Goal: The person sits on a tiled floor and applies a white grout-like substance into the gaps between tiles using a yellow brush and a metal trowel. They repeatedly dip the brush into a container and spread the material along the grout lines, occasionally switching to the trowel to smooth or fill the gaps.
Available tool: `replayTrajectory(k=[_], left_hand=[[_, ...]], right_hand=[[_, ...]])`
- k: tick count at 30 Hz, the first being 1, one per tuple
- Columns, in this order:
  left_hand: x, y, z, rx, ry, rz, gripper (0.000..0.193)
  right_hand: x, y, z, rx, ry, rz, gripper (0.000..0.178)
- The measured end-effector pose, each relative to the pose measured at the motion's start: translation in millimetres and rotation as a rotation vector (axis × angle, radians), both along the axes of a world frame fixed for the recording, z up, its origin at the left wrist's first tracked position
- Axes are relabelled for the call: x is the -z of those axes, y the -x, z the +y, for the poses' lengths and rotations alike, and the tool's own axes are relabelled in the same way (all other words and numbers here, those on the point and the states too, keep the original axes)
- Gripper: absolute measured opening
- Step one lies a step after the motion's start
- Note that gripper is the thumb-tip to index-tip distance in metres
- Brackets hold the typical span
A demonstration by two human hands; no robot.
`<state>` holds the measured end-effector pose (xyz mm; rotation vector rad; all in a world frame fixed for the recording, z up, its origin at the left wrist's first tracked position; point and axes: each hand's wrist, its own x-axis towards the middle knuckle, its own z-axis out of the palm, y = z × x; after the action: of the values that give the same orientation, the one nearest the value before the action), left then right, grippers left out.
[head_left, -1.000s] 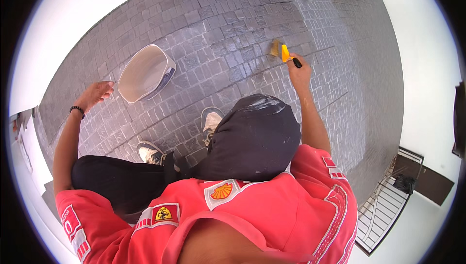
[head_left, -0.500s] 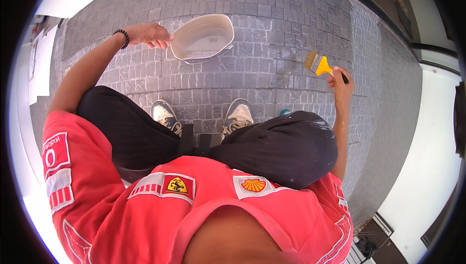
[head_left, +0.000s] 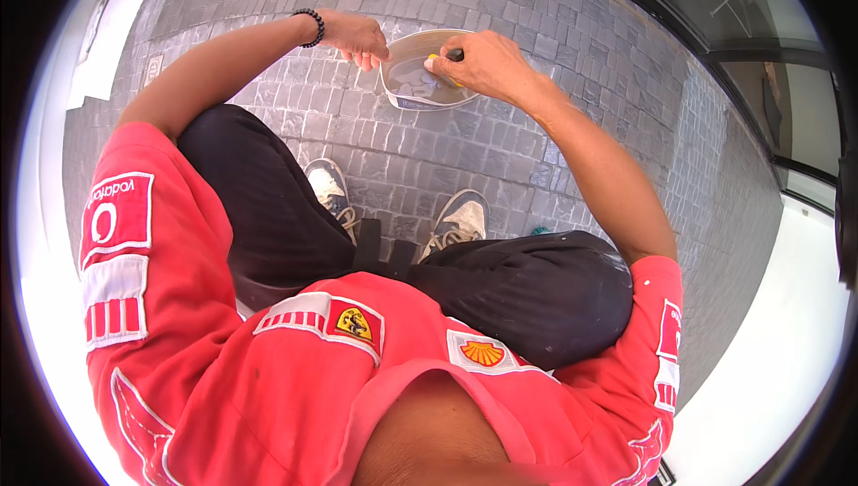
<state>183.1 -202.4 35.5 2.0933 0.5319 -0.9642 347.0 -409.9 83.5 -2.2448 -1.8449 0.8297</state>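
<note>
An oval pale tub (head_left: 402,66) with translucent liquid in its bottom is above the paving ahead of my feet. My left hand (head_left: 356,37), wearing a black bead bracelet (head_left: 318,29), pinches the tub's left rim. Over the tub's right side, my right hand (head_left: 490,62) is closed around a paintbrush (head_left: 455,55) with a black-tipped handle and yellow parts. The brush points down into the tub. Its bristles are mostly hidden by the hand and the tub.
Grey stone paving (head_left: 357,133) spreads around me, with damp-looking patches. My two sneakers (head_left: 462,221) stand between me and the tub. A small teal object (head_left: 540,230) lies by my right knee. Dark-framed glass (head_left: 733,84) runs along the upper right, and a white wall (head_left: 760,307) stands at right.
My right hand has swung left with the paintbrush, from over the paving at right into the tub. My left hand and the tub appear farther right in view; the view has also shifted.
</note>
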Motion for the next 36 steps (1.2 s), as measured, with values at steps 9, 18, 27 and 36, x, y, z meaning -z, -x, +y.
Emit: replayTrajectory(k=[9, 18, 27, 36], left_hand=[[8.1, 8.3, 2.2, 0.098, 0.055, -0.219, 0.033], [-9.4, 41.1, 21.0, 0.037, -0.081, -0.049, 0.035], [-16.9, 104.7, 63.9, -0.043, -0.261, 0.130, 0.031], [-19.0, 126.9, 94.5, -0.008, -0.347, 0.227, 0.032]], right_hand=[[-17.2, -54.3, -101.9, 0.668, -0.368, 0.805, 0.049], [28.6, -97.8, -170.9, 1.016, -0.643, 1.135, 0.043], [136.3, -90.6, -67.1, 0.975, -0.409, 1.007, 0.043], [110.0, -160.0, -169.5, 1.262, -0.469, 0.693, 0.033]])
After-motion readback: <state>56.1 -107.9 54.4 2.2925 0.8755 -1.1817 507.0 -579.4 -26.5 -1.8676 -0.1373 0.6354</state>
